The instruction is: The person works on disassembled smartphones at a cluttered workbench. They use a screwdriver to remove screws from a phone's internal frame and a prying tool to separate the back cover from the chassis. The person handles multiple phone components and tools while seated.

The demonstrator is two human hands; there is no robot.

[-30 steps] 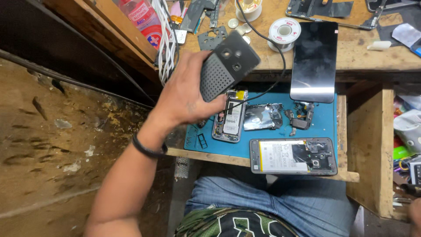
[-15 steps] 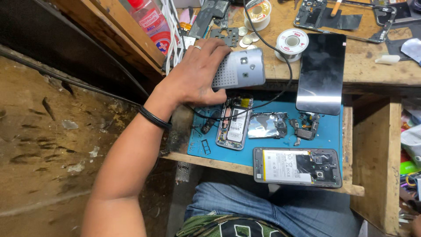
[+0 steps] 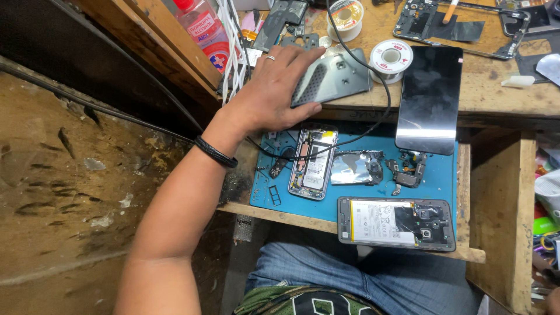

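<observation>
The left hand (image 3: 269,93) covers the near left part of the grey phone back cover (image 3: 338,73), so how far the grip wraps beneath it cannot be told. At the upper left of the frame, the clear bottle with a red cap (image 3: 201,26) is cut off by the top edge. Top right, an opened phone frame (image 3: 528,20) runs out of the picture. The solder spool (image 3: 346,13) at top centre is partly cropped. At the right edge, colourful bits (image 3: 545,224) are too blurred to identify. The right hand is out of view. Small parts on the blue mat (image 3: 443,175) are too small to tell apart.
</observation>
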